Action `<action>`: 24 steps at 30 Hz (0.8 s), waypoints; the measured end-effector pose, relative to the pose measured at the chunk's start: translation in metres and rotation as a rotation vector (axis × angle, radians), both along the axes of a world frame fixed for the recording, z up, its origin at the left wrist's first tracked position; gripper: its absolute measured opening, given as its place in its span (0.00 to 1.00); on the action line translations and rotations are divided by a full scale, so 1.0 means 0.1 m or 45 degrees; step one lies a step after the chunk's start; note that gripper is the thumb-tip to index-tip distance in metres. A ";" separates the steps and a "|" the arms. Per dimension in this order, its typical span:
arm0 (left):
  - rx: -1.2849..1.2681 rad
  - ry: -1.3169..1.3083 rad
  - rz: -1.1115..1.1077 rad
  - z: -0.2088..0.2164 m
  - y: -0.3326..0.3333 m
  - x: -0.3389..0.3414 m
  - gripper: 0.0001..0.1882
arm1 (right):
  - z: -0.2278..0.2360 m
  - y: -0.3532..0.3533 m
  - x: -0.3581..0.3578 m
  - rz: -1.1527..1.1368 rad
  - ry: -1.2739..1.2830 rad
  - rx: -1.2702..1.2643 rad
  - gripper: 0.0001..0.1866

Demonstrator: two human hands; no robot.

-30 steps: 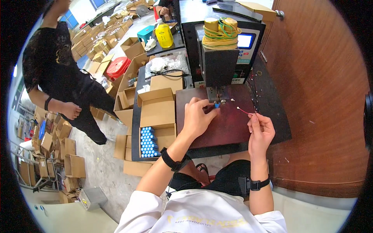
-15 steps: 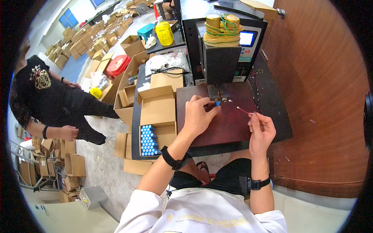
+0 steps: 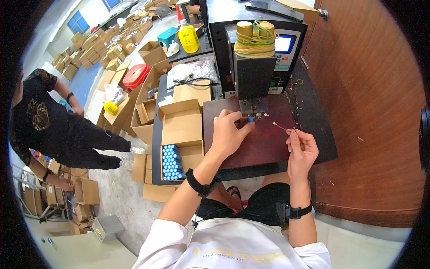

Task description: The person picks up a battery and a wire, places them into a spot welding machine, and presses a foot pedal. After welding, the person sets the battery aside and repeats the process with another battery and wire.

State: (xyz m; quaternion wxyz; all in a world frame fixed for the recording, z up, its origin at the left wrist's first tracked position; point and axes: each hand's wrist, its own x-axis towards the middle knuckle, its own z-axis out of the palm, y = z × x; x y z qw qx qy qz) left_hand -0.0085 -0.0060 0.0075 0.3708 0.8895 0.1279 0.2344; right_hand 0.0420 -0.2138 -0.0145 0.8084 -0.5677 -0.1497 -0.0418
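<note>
My left hand point(image 3: 229, 133) is closed on a small blue cylindrical battery cell point(image 3: 251, 119), under the head of a black spot-welding machine point(image 3: 255, 76). Most of the cell is hidden by my fingers. With thumb and forefinger, my right hand point(image 3: 302, 150) pinches a thin red wire point(image 3: 281, 127), which points leftward and has a small pale tip. Beneath both hands lies a dark red work board point(image 3: 264, 148). Another small pale piece point(image 3: 266, 114) shows by the machine's electrodes. Left of my left hand, an open cardboard box point(image 3: 191, 157) contains several blue cells point(image 3: 170, 162) in rows.
Loose dark wires point(image 3: 295, 101) lie at the table's right side, close to a brown wooden door point(image 3: 367, 112). A bag of small white parts point(image 3: 195, 71) and a yellow bottle point(image 3: 188, 38) are at the back left. Another person point(image 3: 49, 121) stands at left among cardboard boxes.
The person at left has shifted, with one arm lower and shoes now visible. My hands, the cell and the red wire stay almost where they were.
</note>
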 end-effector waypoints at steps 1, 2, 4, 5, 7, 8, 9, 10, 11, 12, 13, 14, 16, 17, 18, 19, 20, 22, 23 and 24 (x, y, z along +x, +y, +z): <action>0.003 -0.003 -0.001 0.02 -0.01 0.00 0.16 | 0.00 0.00 0.00 0.003 0.006 0.016 0.05; 0.018 0.009 0.014 0.05 -0.02 0.00 0.17 | 0.01 0.01 0.01 0.005 0.010 0.031 0.05; 0.035 0.014 0.028 0.06 -0.04 0.01 0.18 | 0.00 0.01 0.01 0.008 0.039 0.076 0.05; 0.004 -0.025 0.030 0.04 -0.04 0.01 0.19 | 0.00 0.02 0.02 0.018 0.071 0.118 0.05; -0.024 -0.071 0.036 0.01 -0.03 0.00 0.20 | 0.05 0.03 0.01 0.011 0.085 0.108 0.05; -0.023 -0.074 0.009 0.00 -0.03 -0.02 0.19 | 0.07 0.04 0.00 -0.002 0.106 0.095 0.05; -0.021 -0.075 -0.017 0.00 -0.03 -0.03 0.19 | 0.08 0.05 -0.01 0.001 0.101 0.098 0.05; -0.018 -0.080 -0.015 0.00 -0.04 -0.05 0.19 | 0.09 0.06 -0.02 0.005 0.120 0.074 0.06; -0.091 -0.119 -0.007 -0.01 -0.06 -0.06 0.18 | 0.10 0.08 -0.03 0.005 0.140 0.049 0.06; -0.165 -0.157 0.000 -0.01 -0.06 -0.06 0.17 | 0.12 0.11 -0.04 0.004 0.139 0.051 0.06; -0.163 -0.156 -0.003 0.01 -0.06 -0.06 0.17 | 0.16 0.16 -0.06 0.009 0.174 0.008 0.06; -0.161 -0.149 0.019 0.04 -0.06 -0.07 0.16 | 0.19 0.20 -0.08 0.010 0.213 -0.038 0.06; -0.160 -0.137 0.034 0.04 -0.06 -0.06 0.15 | 0.19 0.29 -0.08 0.004 0.246 -0.006 0.07; -0.075 -0.119 0.007 0.04 -0.04 -0.05 0.14 | 0.20 0.35 -0.07 0.010 0.274 0.029 0.07; 0.010 -0.100 -0.021 0.04 -0.04 -0.03 0.13 | 0.20 0.39 -0.06 0.014 0.296 0.063 0.07; 0.010 -0.096 -0.023 0.04 -0.04 -0.02 0.13 | 0.20 0.43 -0.06 0.012 0.300 0.064 0.07; 0.061 -0.086 -0.035 0.02 -0.03 -0.01 0.12 | 0.19 0.46 -0.06 0.010 0.330 0.036 0.07; 0.110 -0.072 -0.048 0.00 -0.04 0.00 0.12 | 0.17 0.50 -0.05 0.018 0.353 -0.011 0.08; 0.101 -0.099 -0.061 -0.01 -0.04 0.01 0.11 | 0.17 0.51 -0.05 0.018 0.357 -0.013 0.08; 0.092 -0.126 -0.073 -0.02 -0.04 0.01 0.11 | 0.18 0.52 -0.05 0.003 0.343 -0.032 0.08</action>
